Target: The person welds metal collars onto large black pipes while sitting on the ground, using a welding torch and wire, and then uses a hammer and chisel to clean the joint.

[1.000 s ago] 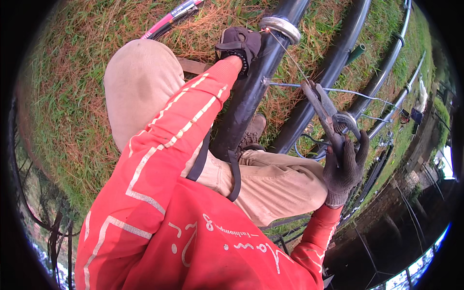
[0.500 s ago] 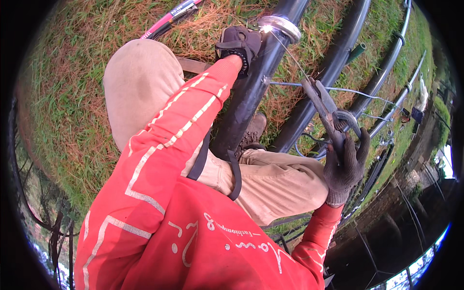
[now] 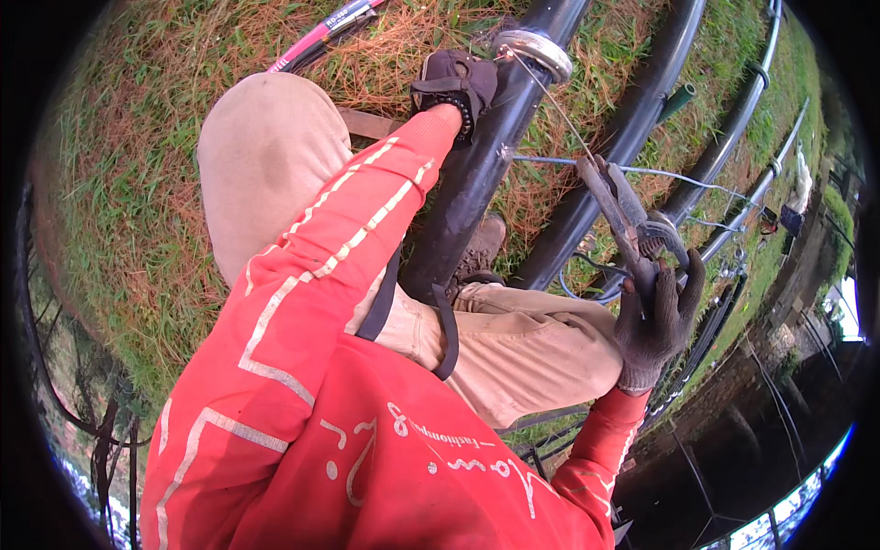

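Note:
My right hand (image 3: 653,316), in a dark knit glove, is closed around the handle of a welding electrode holder (image 3: 623,211). A thin welding rod (image 3: 555,101) runs from its jaws to the pale metal ring (image 3: 533,51) on a black pipe (image 3: 477,170). A small orange glow with a few sparks shows where the rod tip meets the ring's near-left edge. My left hand (image 3: 454,84), in a dark glove with a beaded band at the wrist, is closed against the left side of this pipe, just below the ring. Its fingertips are mostly hidden.
More black pipes (image 3: 632,110) lie side by side to the right on grass and dry needles. A blue-grey cable (image 3: 683,174) crosses them. A pink and black object (image 3: 325,35) lies at the top left. My boot (image 3: 481,247) is between the pipes.
The bright white arc at the ring has dimmed to a small orange glow. The electrode holder has shifted slightly right and down with my right hand. My left hand stays nearly still.

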`<move>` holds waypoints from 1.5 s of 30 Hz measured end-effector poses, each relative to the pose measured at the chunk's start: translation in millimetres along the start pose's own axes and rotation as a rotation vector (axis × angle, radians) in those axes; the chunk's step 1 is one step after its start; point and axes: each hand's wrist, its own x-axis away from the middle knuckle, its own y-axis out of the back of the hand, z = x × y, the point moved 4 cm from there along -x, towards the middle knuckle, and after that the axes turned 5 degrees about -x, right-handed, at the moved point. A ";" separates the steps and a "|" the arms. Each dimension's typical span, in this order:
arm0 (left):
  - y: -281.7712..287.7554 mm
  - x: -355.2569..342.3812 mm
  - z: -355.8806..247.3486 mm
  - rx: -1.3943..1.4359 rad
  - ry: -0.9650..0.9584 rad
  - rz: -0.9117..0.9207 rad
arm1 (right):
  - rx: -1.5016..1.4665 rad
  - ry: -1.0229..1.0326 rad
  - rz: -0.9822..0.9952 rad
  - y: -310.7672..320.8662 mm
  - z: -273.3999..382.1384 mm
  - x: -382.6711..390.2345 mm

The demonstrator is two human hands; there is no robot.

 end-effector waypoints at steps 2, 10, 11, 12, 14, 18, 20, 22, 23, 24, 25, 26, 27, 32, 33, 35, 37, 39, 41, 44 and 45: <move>-0.2 1.1 0.5 0.011 0.011 0.002 | -0.019 -0.005 0.003 -2.3 -2.8 1.8; -16.1 -2.8 4.1 -0.060 -0.091 -0.064 | -0.049 -0.085 0.055 -4.6 -5.7 2.1; -18.4 -3.0 8.1 0.057 -0.069 -0.049 | -0.049 -0.093 0.057 -5.9 -6.8 2.7; -17.5 -3.0 6.4 0.073 -0.046 -0.043 | -0.044 -0.106 0.060 -6.0 -8.4 4.0; -15.9 0.3 2.8 0.079 -0.024 -0.032 | -0.044 -0.121 0.062 -6.2 -8.5 4.3; -9.9 0.7 1.0 0.046 -0.010 -0.039 | -0.047 -0.123 0.062 -6.6 -9.0 3.3; -7.9 0.5 0.4 0.045 -0.007 -0.039 | -0.050 -0.117 0.062 -6.7 -8.7 2.4; -7.0 1.5 0.0 0.042 -0.003 -0.040 | -0.053 -0.113 0.061 -7.1 -9.1 1.9; -6.8 1.5 -1.0 0.040 -0.004 -0.043 | -0.044 -0.079 0.044 -7.2 -8.8 0.7; -6.3 2.0 -1.3 0.038 -0.003 -0.043 | -0.037 -0.044 0.027 -7.7 -7.9 -0.6; -5.5 2.2 -1.4 0.036 -0.003 -0.043 | -0.037 -0.045 0.029 -8.4 -7.9 -1.1; -4.9 3.5 -0.7 0.036 -0.001 -0.041 | -0.044 -0.040 0.026 -8.8 -7.6 -1.5; -4.1 3.7 -1.3 0.036 0.000 -0.040 | -0.052 -0.034 0.021 -9.2 -7.4 -1.6; -2.8 5.2 -4.5 0.040 -0.001 -0.032 | -0.039 -0.013 0.020 -10.3 -6.6 -5.0; -2.4 5.7 -5.1 0.042 0.002 -0.032 | -0.038 -0.012 0.017 -10.4 -6.8 -4.9; -1.0 6.8 -5.2 0.048 0.009 -0.031 | -0.041 -0.017 0.019 -10.7 -7.4 -4.5; 0.0 8.4 -6.0 0.054 0.017 -0.032 | -0.041 -0.024 0.022 -10.2 -8.5 -3.2; 3.1 10.1 -7.0 0.061 0.023 -0.033 | -0.076 -0.017 0.008 -8.9 -9.8 -1.0; 4.8 13.0 -11.4 0.078 0.049 -0.030 | -0.083 -0.054 0.001 -3.3 -8.5 6.6; -0.8 4.1 0.4 0.053 0.006 -0.046 | -0.087 -0.050 -0.022 -1.7 -3.7 2.1; -2.5 5.0 -0.9 0.058 0.000 -0.042 | -0.061 -0.027 -0.037 -0.3 -2.9 1.5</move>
